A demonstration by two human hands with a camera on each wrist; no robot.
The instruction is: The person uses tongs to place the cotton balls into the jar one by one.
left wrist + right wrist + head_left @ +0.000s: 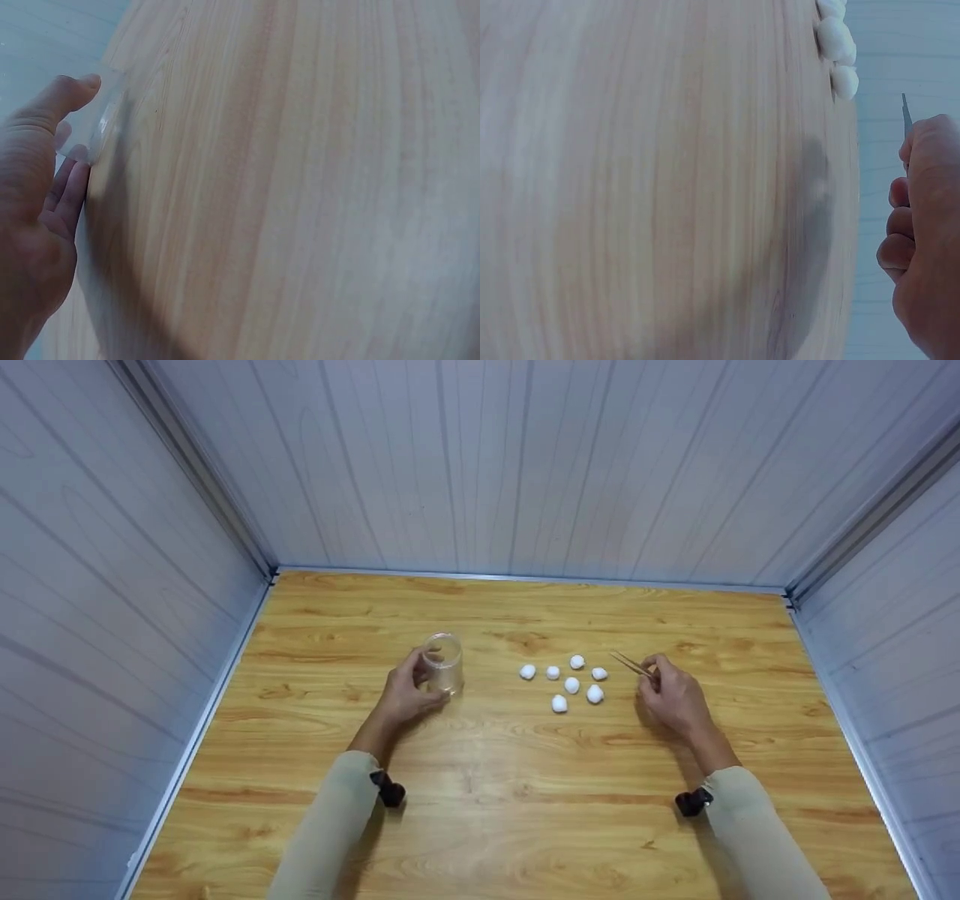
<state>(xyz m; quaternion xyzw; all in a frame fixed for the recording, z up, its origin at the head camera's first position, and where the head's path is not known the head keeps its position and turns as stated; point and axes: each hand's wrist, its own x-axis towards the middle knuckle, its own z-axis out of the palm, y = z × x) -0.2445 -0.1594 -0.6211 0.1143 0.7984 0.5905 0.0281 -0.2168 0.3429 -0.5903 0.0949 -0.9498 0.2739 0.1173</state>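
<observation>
A clear, see-through cup [448,671] stands upright on the wooden table, with nothing visible inside. My left hand [409,690] grips it from its left side, thumb near the base and fingers around the back. In the left wrist view, the thumb and fingers of the left hand [45,165] lie around the cup [109,112]. Held in my right hand [675,695] is a thin pair of tweezers [628,662], tips pointing up and left. Several white cotton balls [572,685] lie loosely grouped between the hands, just left of the tweezers' tips.
The wood-grain table [480,825] is bordered by pale panel walls [487,465] at the back and both sides. A metal trim strip [525,578] runs along the back edge. Small black cameras [388,791] are strapped at both sleeves.
</observation>
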